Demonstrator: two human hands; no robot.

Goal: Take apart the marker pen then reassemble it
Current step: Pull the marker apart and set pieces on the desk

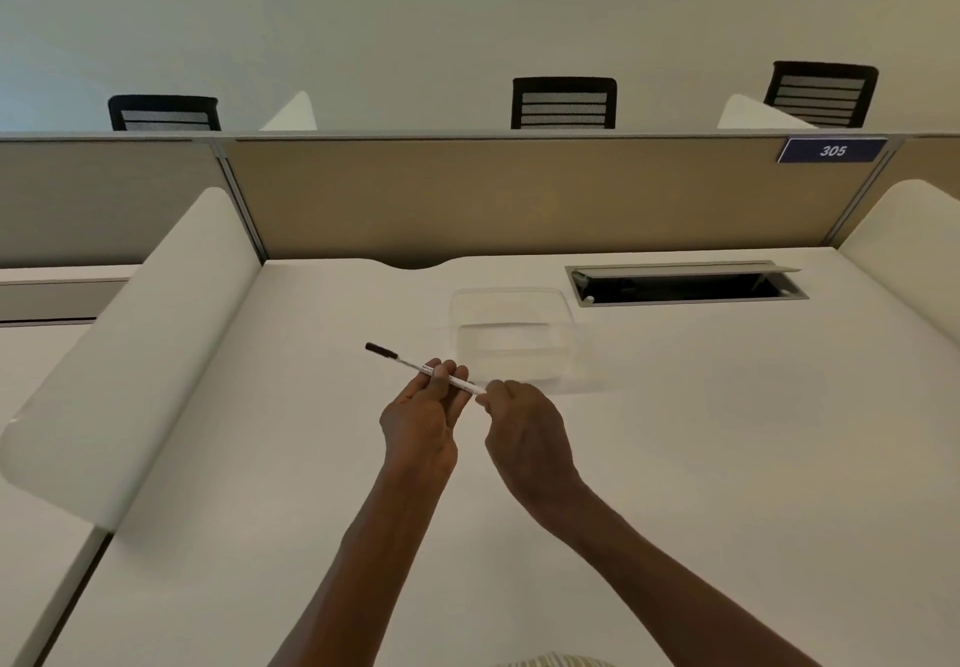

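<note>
Nearest us, both forearms reach up from the bottom edge over the white bench (pixel 675 458), w/ a scrap of striped fabric at the very bottom. Our left hand (pixel 423 419) has its fingers closed round the middle of the marker pen (pixel 415 366), a slim white barrel held in the air above the bench, tilted so its dark cap end points up and to the left, clear of the fingers. Our right hand (pixel 527 430) is curled shut at the barrel's right end, fingertips pinching there; what exactly that grip has hold of (end plug or just barrel) we can't tell, it's hidden by the fingers. The two hands sit just beside each other, nearly touching. Just beyond the pen lies a clear plastic container (pixel 511 339), resting on the bench. Further back and to the right, a cable hatch (pixel 685 284) w/ its lid raised. Behind that a tan partition (pixel 519 199) w/ a blue sign (pixel 832 150) reading 305, then three black mesh chair backs (pixel 563 102) past it.
</note>
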